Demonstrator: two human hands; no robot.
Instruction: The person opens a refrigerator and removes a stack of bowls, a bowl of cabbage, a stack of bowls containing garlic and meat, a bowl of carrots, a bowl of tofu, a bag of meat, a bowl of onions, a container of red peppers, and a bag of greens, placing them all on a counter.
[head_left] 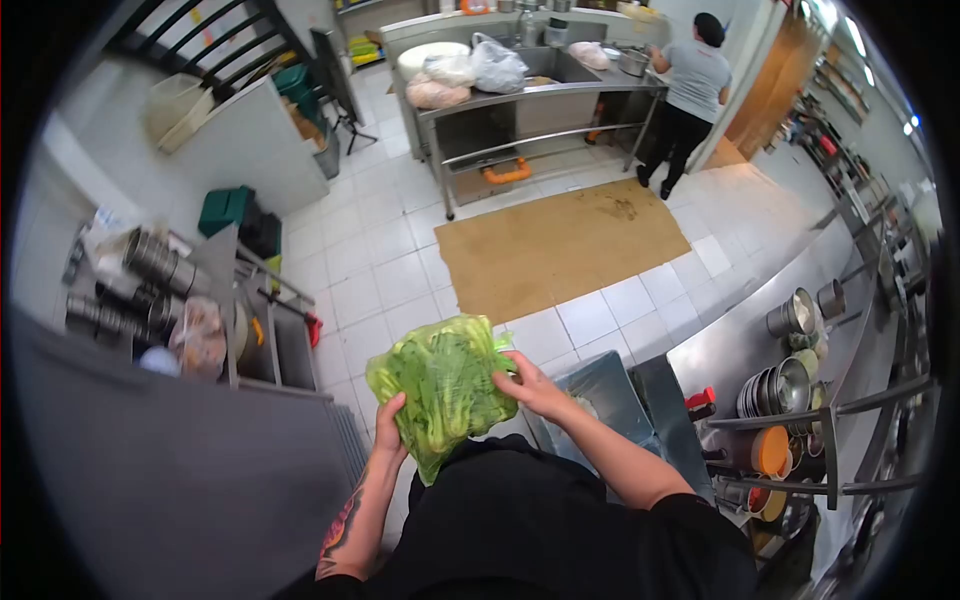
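A clear plastic bag of leafy green vegetables [445,390] is held up in front of my body, above the tiled floor. My left hand [391,425] grips its lower left side, thumb on the front and the other fingers hidden behind. At the bag's right edge, my right hand [530,385] has its fingers closed on the plastic near the upper corner. The greens fill the bag, and it tapers to a point at the bottom.
A steel sink counter [545,92] with plastic bags stands ahead, and a person [695,85] is beside it. Brown cardboard [560,245] lies on the floor. Steel shelving with stacked bowls [785,385] is at right, a grey surface [180,480] at left.
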